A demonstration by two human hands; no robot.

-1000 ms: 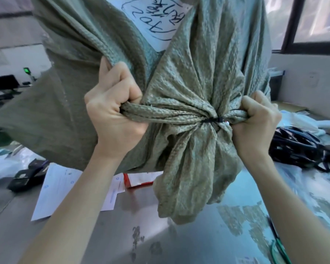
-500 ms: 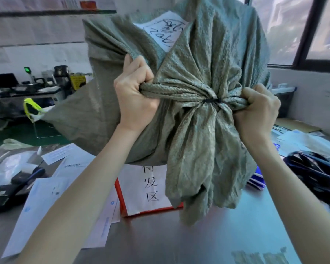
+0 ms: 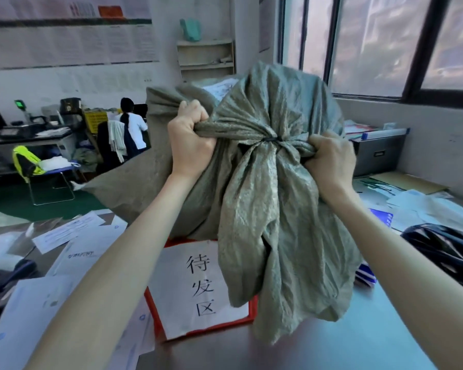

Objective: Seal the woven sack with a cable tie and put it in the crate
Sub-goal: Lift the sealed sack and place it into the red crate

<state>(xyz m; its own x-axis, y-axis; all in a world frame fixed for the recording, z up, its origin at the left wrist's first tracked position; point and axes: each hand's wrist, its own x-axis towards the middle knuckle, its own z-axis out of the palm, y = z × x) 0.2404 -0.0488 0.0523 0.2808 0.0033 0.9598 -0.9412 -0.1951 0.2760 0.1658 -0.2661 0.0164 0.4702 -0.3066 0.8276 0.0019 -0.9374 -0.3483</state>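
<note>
A grey-green woven sack [image 3: 278, 108] hangs in the air in front of me, its neck gathered by a black cable tie [image 3: 271, 140]. The loose mouth of the sack [image 3: 273, 249] droops below the tie. My left hand [image 3: 190, 140] is fisted on bunched fabric left of the tie. My right hand [image 3: 329, 158] is fisted on the fabric right of the tie. Beneath the sack stands a red crate [image 3: 155, 313] whose front carries a white paper sign [image 3: 198, 287] with black characters. The sack hides most of the crate's opening.
Paper sheets [image 3: 64, 233] litter the metal table [image 3: 345, 343] on the left. A dark helmet [image 3: 444, 252] lies at the right, a blue-white box [image 3: 366, 273] beside the crate. A grey box [image 3: 377, 153] stands by the window wall. A seated person [image 3: 131, 126] works at the far desks.
Both hands have carried the sack forward and away from me, over the red crate. More of the room and the crate's sign have come into view. Both grips are unchanged.
</note>
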